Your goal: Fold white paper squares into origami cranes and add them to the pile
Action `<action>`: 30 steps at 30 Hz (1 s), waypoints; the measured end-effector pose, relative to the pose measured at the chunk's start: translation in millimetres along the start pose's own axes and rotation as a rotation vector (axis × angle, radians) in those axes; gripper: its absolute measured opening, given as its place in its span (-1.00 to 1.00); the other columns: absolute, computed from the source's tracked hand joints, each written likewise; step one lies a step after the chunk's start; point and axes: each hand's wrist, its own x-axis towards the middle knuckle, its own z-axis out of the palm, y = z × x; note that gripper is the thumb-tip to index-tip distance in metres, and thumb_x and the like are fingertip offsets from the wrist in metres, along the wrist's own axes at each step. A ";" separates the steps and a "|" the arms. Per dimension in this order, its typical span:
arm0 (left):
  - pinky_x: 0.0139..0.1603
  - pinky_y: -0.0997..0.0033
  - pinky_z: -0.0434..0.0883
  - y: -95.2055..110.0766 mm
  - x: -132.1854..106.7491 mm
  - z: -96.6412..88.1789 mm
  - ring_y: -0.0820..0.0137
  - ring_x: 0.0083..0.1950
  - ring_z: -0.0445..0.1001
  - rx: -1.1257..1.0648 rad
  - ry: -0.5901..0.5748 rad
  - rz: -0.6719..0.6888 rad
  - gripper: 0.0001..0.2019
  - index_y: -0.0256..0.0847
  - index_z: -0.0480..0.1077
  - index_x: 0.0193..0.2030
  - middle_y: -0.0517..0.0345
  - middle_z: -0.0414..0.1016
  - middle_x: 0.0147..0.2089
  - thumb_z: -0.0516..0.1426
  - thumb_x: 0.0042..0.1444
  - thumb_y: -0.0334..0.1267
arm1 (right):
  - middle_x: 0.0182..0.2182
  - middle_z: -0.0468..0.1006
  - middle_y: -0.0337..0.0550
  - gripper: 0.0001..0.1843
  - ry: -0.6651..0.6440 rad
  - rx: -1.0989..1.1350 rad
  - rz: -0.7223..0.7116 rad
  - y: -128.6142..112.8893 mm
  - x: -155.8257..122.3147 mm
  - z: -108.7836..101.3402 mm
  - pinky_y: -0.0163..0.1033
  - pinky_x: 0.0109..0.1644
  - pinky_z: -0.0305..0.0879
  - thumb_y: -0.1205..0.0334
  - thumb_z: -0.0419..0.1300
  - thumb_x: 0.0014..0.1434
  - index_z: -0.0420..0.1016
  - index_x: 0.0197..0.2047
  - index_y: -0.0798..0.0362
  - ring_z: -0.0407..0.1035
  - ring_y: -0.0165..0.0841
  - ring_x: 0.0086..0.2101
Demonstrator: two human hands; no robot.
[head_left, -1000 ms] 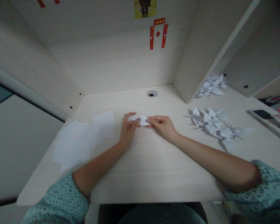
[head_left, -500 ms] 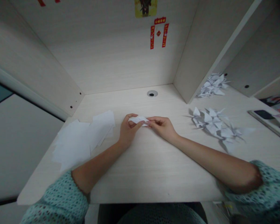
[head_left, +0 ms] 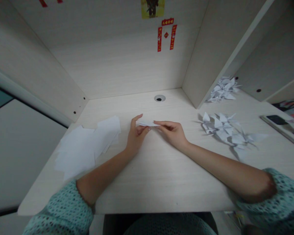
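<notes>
A small folded piece of white paper (head_left: 147,123) is held between both hands over the middle of the desk, seen nearly edge-on. My left hand (head_left: 134,135) grips its left part, thumb along the near side and index finger raised off it; the other fingers are partly hidden behind. At the right end, my right hand (head_left: 173,131) pinches the paper between thumb and index finger. Off to the right lies a cluster of folded white paper cranes (head_left: 220,127). Flat white paper sheets (head_left: 79,148) are spread in an overlapping pile left of my left hand.
Another heap of folded paper cranes (head_left: 224,88) sits behind the upright divider panel (head_left: 210,55). A dark-topped flat object (head_left: 278,120) lies at the far right. A round cable hole (head_left: 159,98) is set in the desk (head_left: 161,182) near the back wall.
My left index finger has lifted off the folded paper. The paper has tipped from showing its face to nearly edge-on. My right hand keeps its pinch.
</notes>
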 end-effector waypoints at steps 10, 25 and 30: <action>-0.17 0.47 0.39 -3.0 -1.0 -3.0 0.45 -0.26 0.53 0.157 -0.028 0.032 -0.57 -0.06 0.39 0.04 0.22 0.57 -0.35 0.26 -0.02 -0.22 | -0.15 0.63 -0.15 -0.76 0.009 -0.180 -0.166 4.8 0.2 -4.3 -0.10 0.04 0.37 0.19 0.27 0.07 0.61 -0.15 -0.08 0.50 -0.24 -0.13; -0.03 0.34 0.43 -2.9 -2.3 -4.6 0.35 -0.15 0.55 0.116 0.055 0.076 -0.82 -0.13 0.57 -0.26 0.12 0.62 -0.20 0.28 -0.06 -0.24 | -0.30 0.66 -0.14 -0.83 -0.069 0.033 -0.055 -4.3 -0.3 -1.6 -0.14 -0.07 0.43 0.15 0.38 -0.07 0.65 -0.33 -0.06 0.53 -0.26 -0.26; -0.05 0.32 0.44 -0.5 -1.4 -4.2 0.35 -0.21 0.56 0.142 0.086 0.063 -0.85 -0.15 0.57 -0.32 0.12 0.62 -0.26 0.29 -0.08 -0.21 | -0.36 0.66 -0.14 -0.88 -0.053 0.019 -0.035 -2.3 1.2 -2.1 -0.15 -0.09 0.42 0.16 0.38 -0.08 0.65 -0.40 -0.04 0.53 -0.28 -0.30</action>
